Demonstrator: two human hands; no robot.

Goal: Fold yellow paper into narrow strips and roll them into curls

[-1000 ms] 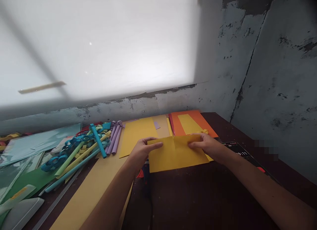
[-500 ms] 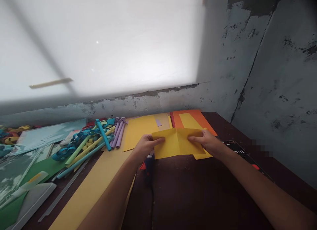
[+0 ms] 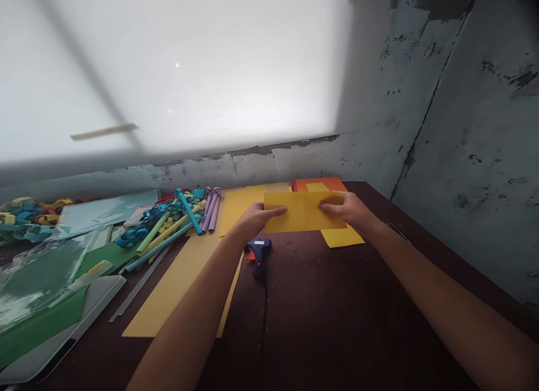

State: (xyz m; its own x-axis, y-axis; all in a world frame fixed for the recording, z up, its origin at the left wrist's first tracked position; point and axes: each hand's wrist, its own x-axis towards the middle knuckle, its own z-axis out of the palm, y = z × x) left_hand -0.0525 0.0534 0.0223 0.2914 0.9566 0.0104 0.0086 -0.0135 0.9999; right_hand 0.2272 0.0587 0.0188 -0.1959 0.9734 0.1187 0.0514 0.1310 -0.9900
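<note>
Between my two hands a yellow sheet of paper (image 3: 304,214) is held up, stretched wide above the dark table. My left hand (image 3: 255,218) pinches its left end, thumb on the near face. Its right end is gripped by my right hand (image 3: 347,209) in the same way; the fingers behind the paper are hidden. Under the right hand, another yellow paper piece (image 3: 343,237) lies on the table. A dark blue glue gun (image 3: 258,255) with an orange trigger rests below the left hand, its cord running toward me.
Left of my arm lie a long tan paper sheet (image 3: 168,292), rolled purple paper tubes (image 3: 211,211), teal paper curls (image 3: 135,233) and a green sheet (image 3: 46,323). Yellow paper (image 3: 240,203) and an orange folder (image 3: 334,184) sit by the wall. A phone (image 3: 396,231) is partly hidden behind my right forearm.
The yellow sheet has risen and gone from bent at a middle crease to nearly flat. The glue gun now shows more fully, and the camera view has shifted.
</note>
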